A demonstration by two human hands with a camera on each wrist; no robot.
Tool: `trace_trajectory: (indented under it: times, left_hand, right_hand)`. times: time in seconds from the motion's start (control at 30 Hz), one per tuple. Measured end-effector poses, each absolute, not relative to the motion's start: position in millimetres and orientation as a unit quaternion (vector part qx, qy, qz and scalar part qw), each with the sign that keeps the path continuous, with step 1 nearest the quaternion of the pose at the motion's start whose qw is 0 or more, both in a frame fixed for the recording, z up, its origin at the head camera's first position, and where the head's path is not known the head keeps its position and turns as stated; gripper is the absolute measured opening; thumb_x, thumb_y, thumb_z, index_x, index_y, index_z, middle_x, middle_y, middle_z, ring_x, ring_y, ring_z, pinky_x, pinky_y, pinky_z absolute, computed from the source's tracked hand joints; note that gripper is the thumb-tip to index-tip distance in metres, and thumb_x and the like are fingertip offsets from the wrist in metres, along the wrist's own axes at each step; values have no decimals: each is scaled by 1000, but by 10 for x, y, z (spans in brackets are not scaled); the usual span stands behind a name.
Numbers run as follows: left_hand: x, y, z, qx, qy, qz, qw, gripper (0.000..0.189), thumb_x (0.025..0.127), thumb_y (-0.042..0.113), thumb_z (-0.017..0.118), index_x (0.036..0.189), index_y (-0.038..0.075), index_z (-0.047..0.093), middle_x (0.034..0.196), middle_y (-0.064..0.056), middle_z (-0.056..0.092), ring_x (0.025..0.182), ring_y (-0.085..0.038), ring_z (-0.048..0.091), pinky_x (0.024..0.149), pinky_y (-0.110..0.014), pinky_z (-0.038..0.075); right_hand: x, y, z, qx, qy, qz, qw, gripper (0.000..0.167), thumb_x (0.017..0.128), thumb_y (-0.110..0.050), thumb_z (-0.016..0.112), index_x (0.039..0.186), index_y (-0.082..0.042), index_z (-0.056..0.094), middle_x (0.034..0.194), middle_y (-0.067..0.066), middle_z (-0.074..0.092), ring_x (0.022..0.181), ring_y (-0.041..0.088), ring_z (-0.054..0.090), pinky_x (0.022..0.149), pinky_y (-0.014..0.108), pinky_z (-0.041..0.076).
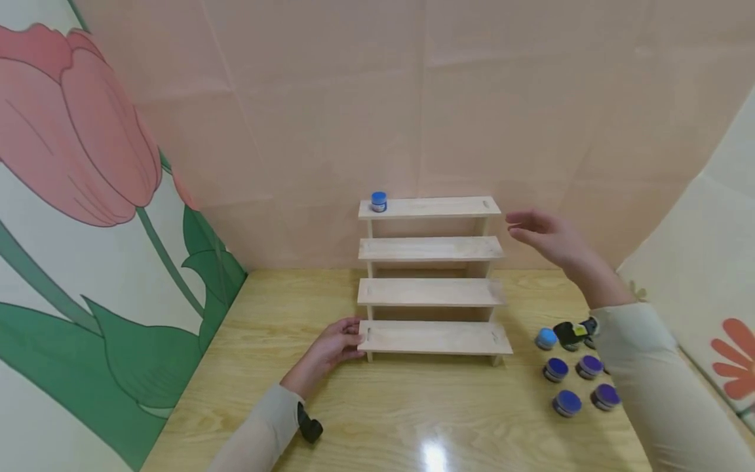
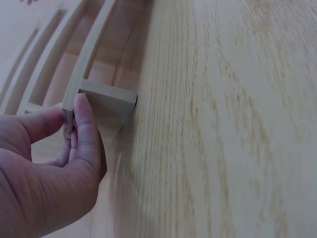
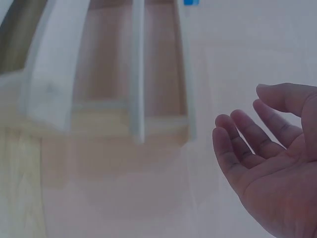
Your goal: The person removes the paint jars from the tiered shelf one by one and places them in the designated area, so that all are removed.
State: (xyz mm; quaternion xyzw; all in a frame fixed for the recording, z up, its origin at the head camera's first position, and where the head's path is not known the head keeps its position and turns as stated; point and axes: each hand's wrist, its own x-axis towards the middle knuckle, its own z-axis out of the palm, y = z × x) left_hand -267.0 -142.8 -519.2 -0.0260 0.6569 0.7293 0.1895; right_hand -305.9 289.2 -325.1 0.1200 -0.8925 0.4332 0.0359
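Note:
A wooden stepped rack point(image 1: 430, 292) with several tiers stands on the table against the back. My left hand point(image 1: 335, 342) pinches the left end of its lowest shelf; in the left wrist view the thumb and fingers point(image 2: 85, 134) close on the board's edge from both sides. One small blue-lidded jar point(image 1: 379, 202) sits at the left end of the top shelf. My right hand point(image 1: 539, 235) is raised in the air just right of the top shelf. Its fingers point(image 3: 237, 134) are loosely bent, with nothing between them and the thumb.
On the table point(image 1: 448, 400) at the right, under the right forearm, stand several small jars, among them a light blue one point(image 1: 546, 338), a dark blue one point(image 1: 556, 370) and a purple one point(image 1: 590, 367). A pink backdrop point(image 1: 295, 131) hangs behind; a tulip-printed panel point(image 1: 135, 275) is at left.

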Motion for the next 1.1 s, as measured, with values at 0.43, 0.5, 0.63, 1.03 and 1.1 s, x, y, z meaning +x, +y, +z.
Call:
trace_trajectory:
  times: [0.43, 0.5, 0.63, 1.03, 1.1]
  left_hand:
    - [-2661, -1434, -5211, -20, 665, 724, 185, 56, 96, -4, 60, 148, -6, 40, 112, -10, 52, 87, -19, 62, 71, -27, 60]
    - [-2658, -1432, -5204, -23, 665, 723, 186, 55, 96, -4, 60, 148, -5, 41, 112, -10, 52, 87, -19, 62, 72, -27, 60]
    - [-2653, -1428, -5188, -23, 664, 723, 186, 54, 97, -4, 59, 148, -6, 41, 111, -10, 52, 87, -19, 62, 71, -26, 60]
    - [-2636, -1458, -5194, -20, 664, 724, 186, 55, 97, -4, 59, 148, -6, 40, 110, -9, 52, 87, -19, 62, 72, -27, 60]
    - [-2630, -1466, -5190, -23, 665, 722, 187, 55, 97, -4, 59, 148, -6, 40, 110, -9, 52, 88, -19, 62, 72, -27, 60]
  right_hand:
    - [-3298, 2231, -3021, 144, -870, 470, 36, 44, 103, -24, 60, 140, -2, 53, 142, 21, 53, 131, 35, 49, 112, 54, 39]
    - [-3332, 2139, -3002, 147, -863, 482, 30, 44, 103, -22, 60, 141, -2, 52, 143, 21, 53, 132, 35, 49, 113, 55, 39]
    - [-3405, 1975, -2959, 155, -849, 504, 24, 45, 102, -19, 62, 141, -1, 52, 144, 22, 53, 132, 36, 50, 113, 56, 39]
    - [-3689, 1570, -2954, 156, -846, 510, 25, 44, 101, -21, 63, 140, -3, 55, 140, 16, 57, 123, 34, 56, 110, 51, 44]
    - [-3723, 1501, -2953, 151, -847, 510, 19, 45, 101, -23, 63, 141, -5, 55, 140, 14, 57, 123, 33, 57, 110, 51, 44]
